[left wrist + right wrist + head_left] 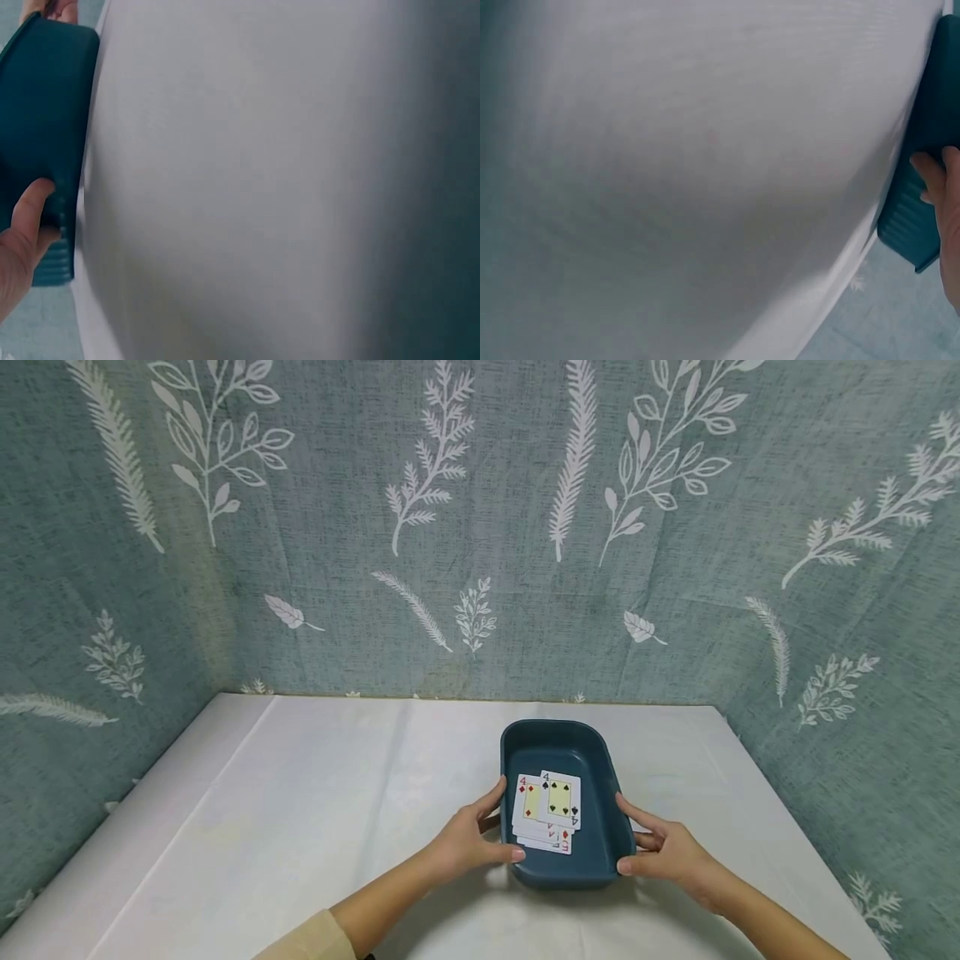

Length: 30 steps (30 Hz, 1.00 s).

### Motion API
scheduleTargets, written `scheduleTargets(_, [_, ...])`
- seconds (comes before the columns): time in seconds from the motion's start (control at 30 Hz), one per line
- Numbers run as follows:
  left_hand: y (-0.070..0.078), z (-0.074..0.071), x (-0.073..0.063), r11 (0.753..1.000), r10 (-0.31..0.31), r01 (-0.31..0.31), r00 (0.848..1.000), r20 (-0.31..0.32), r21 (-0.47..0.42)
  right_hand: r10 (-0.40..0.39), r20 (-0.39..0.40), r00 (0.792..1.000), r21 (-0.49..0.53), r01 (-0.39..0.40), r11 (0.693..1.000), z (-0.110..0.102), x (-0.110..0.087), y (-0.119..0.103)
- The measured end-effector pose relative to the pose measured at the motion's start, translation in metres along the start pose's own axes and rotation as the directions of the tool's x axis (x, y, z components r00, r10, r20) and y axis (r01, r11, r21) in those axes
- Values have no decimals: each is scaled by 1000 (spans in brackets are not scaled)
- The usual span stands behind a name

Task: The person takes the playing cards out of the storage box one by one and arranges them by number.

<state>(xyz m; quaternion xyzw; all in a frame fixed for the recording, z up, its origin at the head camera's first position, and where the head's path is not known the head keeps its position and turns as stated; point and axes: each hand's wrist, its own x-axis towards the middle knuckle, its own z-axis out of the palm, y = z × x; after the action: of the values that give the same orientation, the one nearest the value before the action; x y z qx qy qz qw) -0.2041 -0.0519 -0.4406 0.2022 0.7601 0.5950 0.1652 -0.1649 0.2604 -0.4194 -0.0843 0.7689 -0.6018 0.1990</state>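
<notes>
A dark teal plastic bin [600, 827] with rounded corners is between the two hands, over the right half of the white table. Inside it lies a loose stack of playing cards [558, 810], face up; a four of spades overlaps a four of diamonds on top. My left hand [468, 839] grips the bin's left side, thumb at the near left corner. On the opposite side, my right hand [667, 856] holds the wall near its front right corner. Both wrist views show fingers against the outer wall, the left hand [22, 244] near ribbing. Whether the base touches the table cannot be seen.
The white-covered table [247, 827] stretches left of the bin and ends at a back edge. Behind it and along both sides hangs grey-green cloth [337, 568] with a white leaf print.
</notes>
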Motion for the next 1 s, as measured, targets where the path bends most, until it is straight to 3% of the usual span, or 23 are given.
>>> scheduleTargets(0.17, [-2,-6,-4,1000,1,-1,1000,11,-5,-2,-4,1000,-9,2,1000,7,1,-1])
scheduleTargets(0.43, [-2,-10,-6,1000,3,-3,1000,19,7,-75,-1,997,-5,75,997,5,4,0])
scheduleTargets(0.7, [-3,-13,-10,999,5,-6,1000,24,37,-27,-19,999,50,28,998,10,6,4])
scheduleTargets(1.0, [-1,-28,-21,998,3,-5,999,45,57,-30,-5,1000,89,31,996,27,7,1])
